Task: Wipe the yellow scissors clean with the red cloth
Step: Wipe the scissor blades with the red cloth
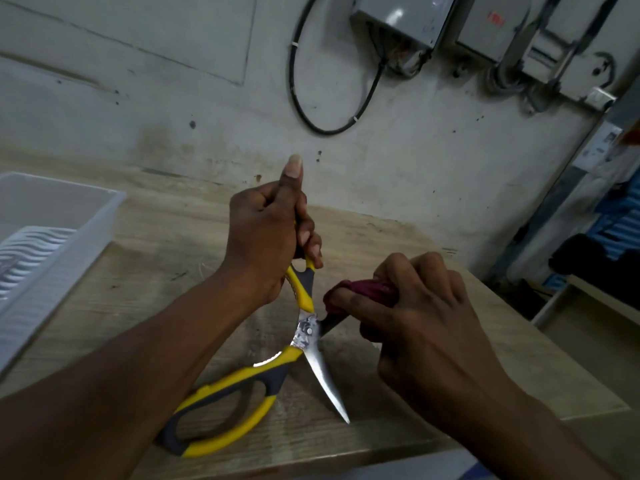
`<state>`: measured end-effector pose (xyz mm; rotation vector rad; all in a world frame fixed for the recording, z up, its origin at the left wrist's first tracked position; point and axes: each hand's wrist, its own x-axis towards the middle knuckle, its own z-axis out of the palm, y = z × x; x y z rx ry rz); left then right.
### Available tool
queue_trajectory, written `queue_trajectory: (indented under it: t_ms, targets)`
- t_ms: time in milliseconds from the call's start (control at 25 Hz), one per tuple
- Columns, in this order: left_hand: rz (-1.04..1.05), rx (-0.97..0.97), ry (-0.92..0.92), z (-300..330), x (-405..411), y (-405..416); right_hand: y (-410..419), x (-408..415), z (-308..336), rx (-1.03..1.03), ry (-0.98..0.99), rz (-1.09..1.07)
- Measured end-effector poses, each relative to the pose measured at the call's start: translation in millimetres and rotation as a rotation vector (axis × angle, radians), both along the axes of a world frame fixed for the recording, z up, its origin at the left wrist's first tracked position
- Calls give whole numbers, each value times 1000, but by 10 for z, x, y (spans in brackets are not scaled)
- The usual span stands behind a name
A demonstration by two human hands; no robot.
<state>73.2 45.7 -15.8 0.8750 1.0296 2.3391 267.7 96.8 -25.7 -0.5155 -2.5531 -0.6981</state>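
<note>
**Open Scissors, One Blade in the Cloth**

Head view: A person holds the yellow scissors (277, 344) spread wide above a wooden table (450, 358), taking the pivot screw (306, 329) as the centre of the scene. Up from the pivot, the left hand (266, 237) wraps its curled fingers round the upper yellow-and-grey handle, the thumb sticking straight up and touching nothing. To the right of the pivot, the right hand (412, 313) is bunched tight around the red cloth (360, 291), which is folded over one blade; only a short dark stub of that blade shows between cloth and pivot. Below the pivot, the second blade (325, 379) hangs bare and points down toward the table, while the other handle loop (221, 410) swings down and to the left, held by nothing.

Done well, this stroke probably runs from the pivot outward to the tip, with the cloth pinched on the flat sides and the spine, never dragged along the cutting edge toward the fingers. The left hand should likely hold the handle firm so the loose half does not swing shut on the cloth hand. The speckled metal around the pivot looks to need its own pass, as does the bare blade.

Far left of the pivot, a white plastic tray (104, 209) sits on the table.
</note>
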Motion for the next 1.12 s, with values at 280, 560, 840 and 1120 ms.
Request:
queue_trajectory:
  t_ms: [280, 560, 840, 1120]
  targets:
    - [-1, 11, -60, 7, -21, -18, 234, 124, 85, -62, -12, -110]
    - [32, -3, -53, 53, -34, -49, 36, 19, 284, -155, 63, 33]
    - [28, 2, -52, 39, -62, -37, 127, -35, 262, 14, -148, -112]
    - [-2, -66, -177, -85, -159, 30, 281, 428, 92, -447, 82, -75]
